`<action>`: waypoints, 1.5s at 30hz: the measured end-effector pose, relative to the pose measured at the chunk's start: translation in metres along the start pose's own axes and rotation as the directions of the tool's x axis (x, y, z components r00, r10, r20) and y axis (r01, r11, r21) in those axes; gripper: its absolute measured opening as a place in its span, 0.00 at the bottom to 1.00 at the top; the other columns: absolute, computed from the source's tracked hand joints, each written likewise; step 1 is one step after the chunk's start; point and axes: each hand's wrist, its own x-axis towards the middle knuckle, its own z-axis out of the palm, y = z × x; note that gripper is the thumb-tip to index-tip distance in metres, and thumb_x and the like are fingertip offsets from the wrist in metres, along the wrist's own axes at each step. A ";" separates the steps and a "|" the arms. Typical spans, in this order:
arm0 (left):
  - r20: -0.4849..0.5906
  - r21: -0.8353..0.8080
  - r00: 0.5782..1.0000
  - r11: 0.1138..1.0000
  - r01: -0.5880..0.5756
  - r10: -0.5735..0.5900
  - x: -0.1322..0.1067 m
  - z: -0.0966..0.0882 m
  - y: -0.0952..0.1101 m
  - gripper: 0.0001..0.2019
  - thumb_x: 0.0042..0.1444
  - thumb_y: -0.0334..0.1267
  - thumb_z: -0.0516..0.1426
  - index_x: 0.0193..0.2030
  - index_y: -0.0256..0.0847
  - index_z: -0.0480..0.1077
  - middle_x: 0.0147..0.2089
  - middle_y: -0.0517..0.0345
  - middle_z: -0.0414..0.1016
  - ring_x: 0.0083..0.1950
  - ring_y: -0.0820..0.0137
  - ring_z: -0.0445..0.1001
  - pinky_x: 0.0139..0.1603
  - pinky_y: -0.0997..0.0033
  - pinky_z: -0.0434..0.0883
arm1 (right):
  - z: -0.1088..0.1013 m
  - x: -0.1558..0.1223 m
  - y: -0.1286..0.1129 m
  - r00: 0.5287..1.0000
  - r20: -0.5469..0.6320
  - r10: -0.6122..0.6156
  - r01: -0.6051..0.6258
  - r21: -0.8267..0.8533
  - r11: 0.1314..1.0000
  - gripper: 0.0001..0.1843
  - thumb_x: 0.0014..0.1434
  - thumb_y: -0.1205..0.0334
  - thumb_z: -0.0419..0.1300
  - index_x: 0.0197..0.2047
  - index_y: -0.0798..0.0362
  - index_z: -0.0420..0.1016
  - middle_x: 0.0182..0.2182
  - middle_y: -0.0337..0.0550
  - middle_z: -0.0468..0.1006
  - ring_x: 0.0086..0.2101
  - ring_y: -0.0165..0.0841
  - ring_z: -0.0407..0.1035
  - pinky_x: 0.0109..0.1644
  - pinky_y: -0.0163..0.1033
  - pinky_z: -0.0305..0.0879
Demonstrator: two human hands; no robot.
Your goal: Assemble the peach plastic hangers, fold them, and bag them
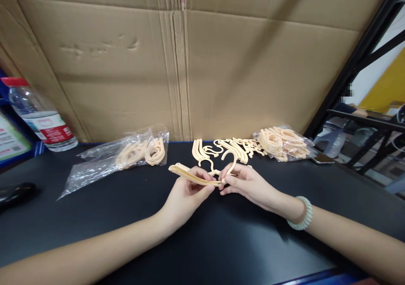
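Note:
My left hand (186,194) pinches a cream plastic hanger arm (186,174), whose free end points up and to the left. In my right hand (245,181) is a matching hanger hook (233,162), curving upward. Arm and hook meet between my fingertips; whether they are locked together I cannot tell. Just behind my hands another hanger hook (206,162) lies on the black table, partly hidden by them. Farther back, loose hanger arms (198,150) and a heap of more hanger parts (238,148) lie spread out. A pale bead bracelet circles my right wrist.
Clear bags of hanger parts lie left (155,150) and right (281,143). A water bottle (52,127) with a red cap stands far left, near a black object (17,194). A phone (322,158) sits at right. Cardboard (126,65) walls the back. A person is beyond the rack at right.

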 end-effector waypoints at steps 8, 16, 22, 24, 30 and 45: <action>0.030 0.060 0.999 0.998 -0.014 0.012 -0.001 0.000 0.001 0.08 0.53 0.40 0.63 0.32 0.41 0.68 0.34 0.60 0.75 0.37 0.67 0.76 0.42 0.64 0.74 | -0.001 -0.002 0.000 0.991 0.104 0.083 -0.081 -0.016 0.997 0.14 0.59 0.54 0.64 0.37 0.55 0.69 0.32 0.41 0.76 0.34 0.30 0.75 0.42 0.39 0.72; 0.038 0.118 0.999 0.992 -0.040 0.036 -0.002 -0.001 0.001 0.08 0.52 0.39 0.63 0.30 0.41 0.68 0.33 0.57 0.77 0.36 0.64 0.78 0.40 0.63 0.74 | 0.002 -0.003 0.001 0.996 0.040 0.076 -0.076 -0.020 0.997 0.14 0.55 0.55 0.68 0.34 0.55 0.70 0.29 0.39 0.77 0.31 0.29 0.75 0.39 0.37 0.72; 0.041 0.137 0.999 0.990 -0.037 0.032 -0.002 -0.002 0.000 0.09 0.51 0.39 0.64 0.29 0.41 0.68 0.33 0.56 0.77 0.36 0.64 0.78 0.40 0.62 0.73 | 0.009 -0.002 0.001 0.999 -0.027 0.026 -0.029 -0.114 0.993 0.16 0.54 0.53 0.68 0.31 0.55 0.69 0.24 0.37 0.75 0.26 0.28 0.73 0.33 0.35 0.70; 0.045 0.133 0.999 0.991 -0.026 0.021 -0.003 -0.002 0.000 0.09 0.51 0.39 0.64 0.29 0.41 0.67 0.33 0.56 0.77 0.36 0.64 0.78 0.40 0.62 0.73 | 0.010 -0.002 0.002 0.999 -0.035 0.006 -0.010 -0.119 0.993 0.16 0.53 0.53 0.68 0.31 0.55 0.68 0.23 0.36 0.74 0.25 0.27 0.72 0.32 0.34 0.70; 0.044 0.117 0.999 0.993 0.005 -0.011 -0.004 0.000 0.003 0.10 0.50 0.38 0.65 0.28 0.40 0.67 0.29 0.59 0.75 0.33 0.67 0.75 0.35 0.67 0.70 | 0.012 -0.003 0.002 0.999 -0.041 -0.027 0.022 -0.119 0.993 0.16 0.53 0.53 0.68 0.30 0.55 0.68 0.21 0.35 0.73 0.23 0.26 0.71 0.29 0.33 0.69; 0.007 0.097 0.998 0.993 0.061 -0.062 -0.003 0.002 0.005 0.12 0.47 0.38 0.66 0.27 0.38 0.66 0.26 0.64 0.71 0.29 0.72 0.72 0.32 0.72 0.67 | 0.016 -0.004 0.004 0.994 -0.112 0.010 -0.012 -0.021 1.000 0.16 0.47 0.58 0.72 0.27 0.56 0.69 0.22 0.38 0.77 0.21 0.27 0.74 0.25 0.30 0.71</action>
